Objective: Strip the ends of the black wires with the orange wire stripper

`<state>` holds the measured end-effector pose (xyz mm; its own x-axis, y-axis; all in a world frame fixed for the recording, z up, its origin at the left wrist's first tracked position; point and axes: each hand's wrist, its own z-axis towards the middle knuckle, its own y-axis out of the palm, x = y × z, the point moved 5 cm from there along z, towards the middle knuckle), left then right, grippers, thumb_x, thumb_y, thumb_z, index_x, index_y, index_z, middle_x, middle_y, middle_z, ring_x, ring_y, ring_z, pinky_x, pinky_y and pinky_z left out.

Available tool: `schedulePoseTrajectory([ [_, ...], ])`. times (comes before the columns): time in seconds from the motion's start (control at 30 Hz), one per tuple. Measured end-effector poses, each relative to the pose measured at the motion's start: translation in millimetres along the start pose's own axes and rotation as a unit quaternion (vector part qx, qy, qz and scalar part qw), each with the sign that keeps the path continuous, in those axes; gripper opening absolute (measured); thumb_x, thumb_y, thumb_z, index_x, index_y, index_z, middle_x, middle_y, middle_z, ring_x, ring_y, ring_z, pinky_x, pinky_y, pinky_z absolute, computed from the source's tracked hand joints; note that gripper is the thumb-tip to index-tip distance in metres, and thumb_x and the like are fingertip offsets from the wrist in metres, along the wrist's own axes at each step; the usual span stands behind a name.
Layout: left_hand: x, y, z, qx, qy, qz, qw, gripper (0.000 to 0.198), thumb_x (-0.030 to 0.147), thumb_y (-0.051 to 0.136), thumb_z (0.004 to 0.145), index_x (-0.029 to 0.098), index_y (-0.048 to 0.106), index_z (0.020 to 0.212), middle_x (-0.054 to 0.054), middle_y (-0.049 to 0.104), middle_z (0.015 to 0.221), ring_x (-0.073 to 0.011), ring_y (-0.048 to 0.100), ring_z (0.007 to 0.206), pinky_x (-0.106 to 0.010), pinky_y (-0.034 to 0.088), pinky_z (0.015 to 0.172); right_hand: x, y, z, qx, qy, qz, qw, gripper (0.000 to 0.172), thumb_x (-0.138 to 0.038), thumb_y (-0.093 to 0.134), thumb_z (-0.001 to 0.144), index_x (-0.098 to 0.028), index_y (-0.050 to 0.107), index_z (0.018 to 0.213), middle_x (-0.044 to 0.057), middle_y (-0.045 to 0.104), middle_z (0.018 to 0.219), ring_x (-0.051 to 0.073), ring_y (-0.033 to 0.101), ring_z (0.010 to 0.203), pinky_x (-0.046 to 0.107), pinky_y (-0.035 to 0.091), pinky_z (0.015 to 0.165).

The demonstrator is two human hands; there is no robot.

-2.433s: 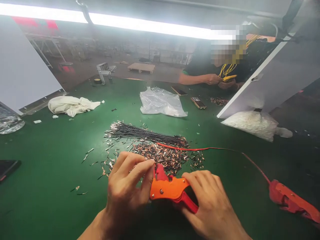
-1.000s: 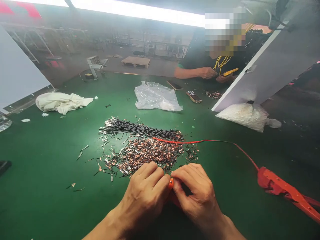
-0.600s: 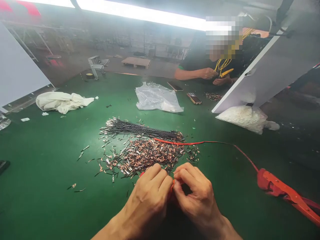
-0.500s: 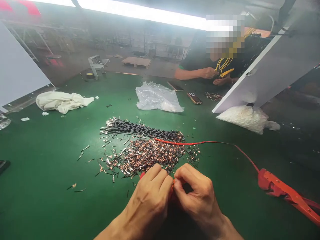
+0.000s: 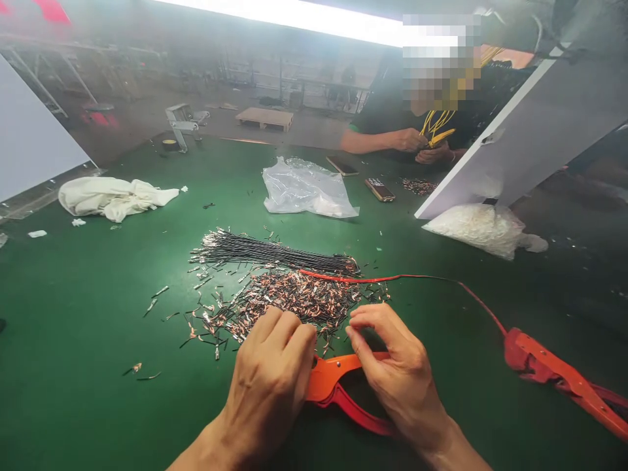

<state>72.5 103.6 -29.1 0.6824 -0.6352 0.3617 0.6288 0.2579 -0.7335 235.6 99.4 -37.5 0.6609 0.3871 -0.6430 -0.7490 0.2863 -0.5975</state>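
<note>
An orange-and-red hand tool [image 5: 330, 379] shows between my hands, its handles spreading to the right. My left hand [image 5: 275, 373] is closed round the tool's head end, which its fingers hide. Beside the handles, my right hand [image 5: 400, 366] has its thumb and fingertips apart, with nothing visible between them. Just beyond my hands lies a heap of short black and copper wire pieces [image 5: 299, 297]. Behind the heap rests a bundle of long black wires [image 5: 279, 252] with metal ends at the left.
A red strip [image 5: 353, 280] runs right to another orange tool [image 5: 564, 366]. Farther back lie a clear plastic bag [image 5: 309, 190], a white cloth [image 5: 115, 196], two phone-like devices and a filled bag [image 5: 481, 229]. Across the table a person [image 5: 383, 134] holds yellow wires.
My hands have moved apart, the left one leftward. My right fingers have opened, and the orange-and-red tool now shows between the hands. The view has shifted slightly.
</note>
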Motion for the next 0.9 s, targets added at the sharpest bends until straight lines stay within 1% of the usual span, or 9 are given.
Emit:
schedulePoseTrajectory([
  [0.17,-14,-5.6,-1,0.040,-0.040,-0.006,0.998,0.009,0.009,0.053,0.091,0.016,0.058,0.089,-0.001,0.058,0.073,-0.0135,0.053,0.069,-0.027,0.044,0.065,3,0,0,-0.055,-0.007,-0.009,0.998,0.015,-0.010,0.049,0.094,-0.021,0.056,0.086,0.001,0.058,0.077,0.017,0.053,0.070,0.030,0.043,0.064],
  [0.3,-20,-10.0,-2,0.073,-0.086,0.006,0.994,0.007,0.016,0.053,0.093,0.019,0.057,0.098,0.007,0.053,0.058,-0.0065,0.049,0.047,-0.018,0.038,0.047,-3,0,-3,-0.166,-0.053,-0.034,0.984,0.010,-0.023,0.059,0.091,-0.021,0.060,0.101,0.005,0.062,0.090,0.022,0.054,0.082,0.039,0.044,0.074],
  [0.43,-23,-18.5,0,0.103,-0.128,0.022,0.986,0.010,0.016,0.049,0.095,0.018,0.056,0.102,0.007,0.058,0.060,-0.0045,0.051,0.042,-0.015,0.040,0.044,-1,0,-12,-0.314,0.000,-0.061,0.948,0.045,-0.045,0.081,0.072,-0.027,0.061,0.108,0.006,0.057,0.108,0.027,0.052,0.097,0.043,0.048,0.083],
  [0.53,-28,-24.3,3,0.117,-0.159,0.033,0.980,0.015,0.013,0.045,0.094,0.015,0.054,0.106,0.003,0.064,0.068,-0.0064,0.059,0.049,-0.016,0.046,0.048,6,-4,-23,-0.377,0.050,-0.061,0.923,0.069,-0.034,0.086,0.065,-0.036,0.052,0.124,0.005,0.049,0.124,0.028,0.047,0.114,0.044,0.046,0.096],
  [0.63,-31,-26.0,6,0.119,-0.168,0.040,0.978,0.020,0.012,0.044,0.093,0.014,0.053,0.110,-0.002,0.068,0.076,-0.0094,0.065,0.057,-0.019,0.051,0.055,12,-6,-30,-0.391,0.061,-0.069,0.916,0.077,-0.025,0.083,0.066,-0.037,0.045,0.132,0.005,0.047,0.130,0.028,0.045,0.118,0.044,0.043,0.102],
  [0.77,-34,-25.3,5,0.122,-0.173,0.027,0.977,0.022,0.013,0.045,0.093,0.015,0.053,0.113,-0.005,0.072,0.088,-0.0113,0.070,0.070,-0.021,0.055,0.064,10,-5,-29,-0.376,0.041,-0.066,0.924,0.084,-0.028,0.085,0.063,-0.031,0.043,0.136,0.007,0.051,0.129,0.030,0.049,0.115,0.045,0.044,0.101],
  [0.83,-34,-25.5,4,0.123,-0.162,0.041,0.978,0.022,0.012,0.047,0.093,0.016,0.055,0.113,-0.004,0.072,0.090,-0.0115,0.070,0.071,-0.021,0.054,0.063,5,-3,-22,-0.360,0.031,-0.036,0.932,0.068,-0.033,0.080,0.071,-0.029,0.049,0.131,0.007,0.057,0.120,0.028,0.054,0.107,0.043,0.047,0.095],
  [0.87,-34,-25.7,4,0.122,-0.154,0.049,0.979,0.022,0.012,0.047,0.093,0.017,0.056,0.112,-0.004,0.072,0.090,-0.0114,0.070,0.070,-0.020,0.052,0.060,4,-2,-16,-0.345,0.031,-0.020,0.938,0.053,-0.034,0.073,0.079,-0.028,0.053,0.127,0.006,0.061,0.113,0.026,0.057,0.102,0.042,0.048,0.091],
  [0.9,-33,-26.0,4,0.122,-0.148,0.055,0.980,0.021,0.012,0.047,0.092,0.017,0.056,0.111,-0.004,0.072,0.088,-0.0111,0.069,0.069,-0.020,0.050,0.056,3,-2,-8,-0.301,0.041,-0.016,0.952,0.029,-0.032,0.062,0.088,-0.026,0.058,0.116,0.005,0.064,0.102,0.023,0.059,0.092,0.039,0.049,0.084],
])
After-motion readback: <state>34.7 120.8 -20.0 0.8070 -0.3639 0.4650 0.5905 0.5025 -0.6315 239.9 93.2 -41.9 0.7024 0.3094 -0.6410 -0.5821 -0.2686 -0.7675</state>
